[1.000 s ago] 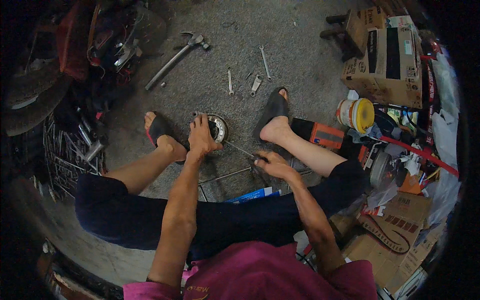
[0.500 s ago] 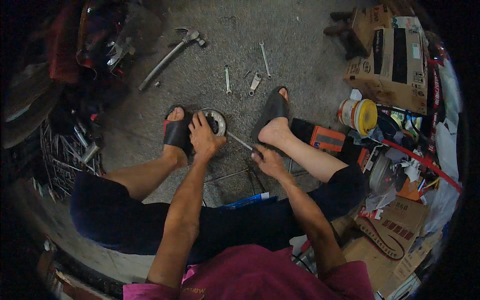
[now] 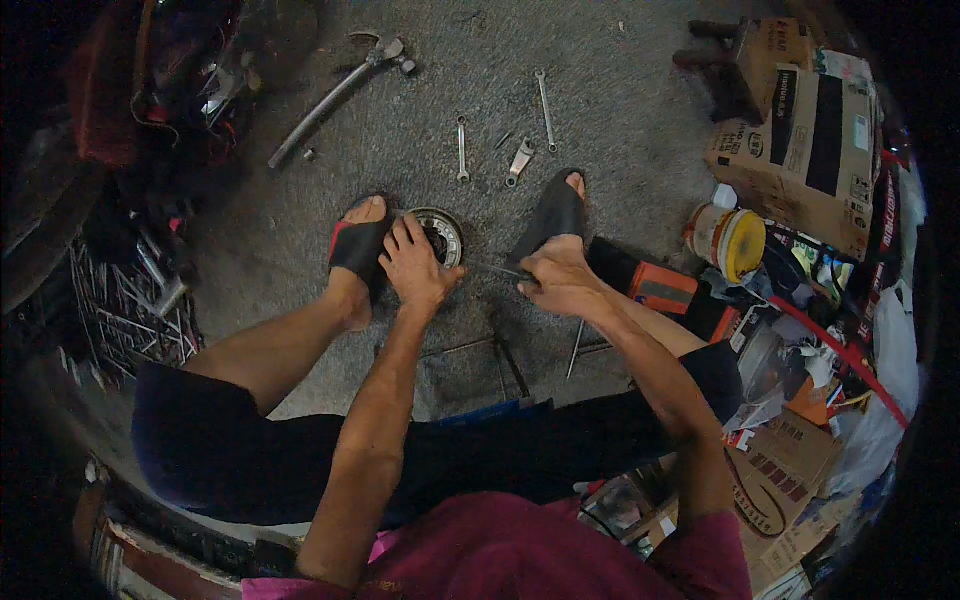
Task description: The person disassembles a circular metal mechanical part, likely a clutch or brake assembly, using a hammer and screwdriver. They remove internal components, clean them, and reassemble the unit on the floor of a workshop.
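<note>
A round metal wheel hub (image 3: 447, 233) lies on the floor between my sandalled feet, beside the left sandal. My left hand (image 3: 413, 268) is on its near left side, fingers along the left rim and thumb at the near edge, gripping it. My right hand (image 3: 562, 278) is closed round the handle end of a screwdriver (image 3: 497, 269), whose thin shaft points left at the hub's near right edge. Whether the tip touches the hub is too small to tell. The handle is mostly hidden in my fingers.
Beyond my feet lie a claw hammer (image 3: 340, 100), two long wrenches (image 3: 546, 110) and a short one (image 3: 520, 162). Many tools heap at the left (image 3: 135, 300). To the right are a yellow-lidded tub (image 3: 742, 245), an orange-and-black box (image 3: 663, 288) and cardboard boxes (image 3: 800, 150).
My right hand has moved up and to the right, and the screwdriver's shaft lies flatter and slightly farther from the hub. My left hand stays on the hub.
</note>
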`<move>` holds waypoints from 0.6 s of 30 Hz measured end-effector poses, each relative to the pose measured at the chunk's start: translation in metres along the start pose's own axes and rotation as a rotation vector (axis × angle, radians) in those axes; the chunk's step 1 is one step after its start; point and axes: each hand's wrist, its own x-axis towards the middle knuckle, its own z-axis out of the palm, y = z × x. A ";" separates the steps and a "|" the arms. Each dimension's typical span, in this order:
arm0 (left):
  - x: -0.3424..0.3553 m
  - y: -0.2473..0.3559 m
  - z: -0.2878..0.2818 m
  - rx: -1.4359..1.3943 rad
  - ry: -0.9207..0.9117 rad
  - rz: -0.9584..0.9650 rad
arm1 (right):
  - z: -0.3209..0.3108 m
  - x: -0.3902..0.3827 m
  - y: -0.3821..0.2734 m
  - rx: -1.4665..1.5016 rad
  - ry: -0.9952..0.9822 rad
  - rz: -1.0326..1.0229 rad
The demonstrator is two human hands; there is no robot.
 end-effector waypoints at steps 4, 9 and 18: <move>0.001 -0.005 0.000 -0.053 0.031 0.002 | -0.027 0.014 -0.038 -0.106 -0.226 0.112; 0.001 -0.008 0.003 -0.126 0.059 0.040 | 0.006 -0.001 -0.094 -0.411 0.255 0.246; 0.012 -0.029 0.010 -0.224 -0.014 0.049 | -0.006 0.055 -0.165 -0.400 0.193 0.342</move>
